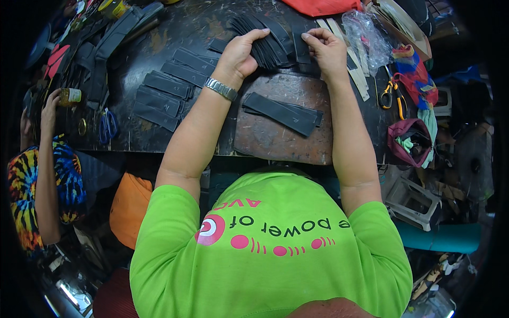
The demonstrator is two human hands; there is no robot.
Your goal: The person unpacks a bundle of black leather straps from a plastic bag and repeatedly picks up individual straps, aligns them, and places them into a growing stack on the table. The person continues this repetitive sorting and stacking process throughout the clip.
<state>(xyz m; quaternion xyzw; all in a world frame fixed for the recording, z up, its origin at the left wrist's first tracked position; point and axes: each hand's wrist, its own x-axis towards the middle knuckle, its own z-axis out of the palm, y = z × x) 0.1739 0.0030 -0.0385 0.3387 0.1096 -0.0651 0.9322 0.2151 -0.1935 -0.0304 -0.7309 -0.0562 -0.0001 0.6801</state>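
Note:
My left hand [241, 54] is closed around a fanned stack of black strips [263, 43], thumb lying along the top of the fan. To its right, my right hand [324, 49] pinches the edge of a single black strip [300, 46] between thumb and fingers. The strips look flat and flexible, perhaps leather; the material is hard to tell. Below the hands, a few more black strips [282, 113] lie crossed on a worn brown board [265, 139]. Left of my forearm, several overlapping piles of black strips [164, 87] rest on the dark table.
Orange-handled scissors [392, 94], pale flat strips [356, 74] and crumpled clear plastic [366, 40] lie on the right. Blue-handled scissors [108, 126] lie on the left. Nearby, a co-worker's hand [49, 106] is beside a jar [69, 97]. A maroon pouch [397, 139] sits at the table's right edge.

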